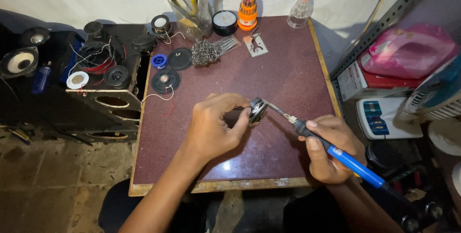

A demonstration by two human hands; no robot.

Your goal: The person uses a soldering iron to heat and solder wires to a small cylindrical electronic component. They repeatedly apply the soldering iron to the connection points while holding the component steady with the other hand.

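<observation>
1. The left hand [216, 127] pinches a small round speaker [258, 111] above the maroon bench [288, 74].
2. The right hand [331, 149] grips a blue-handled soldering iron [353, 163], its tip touching the speaker.

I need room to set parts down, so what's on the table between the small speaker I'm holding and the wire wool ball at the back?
In the head view, nothing: between the speaker and the wire wool only bare table shows.
</observation>
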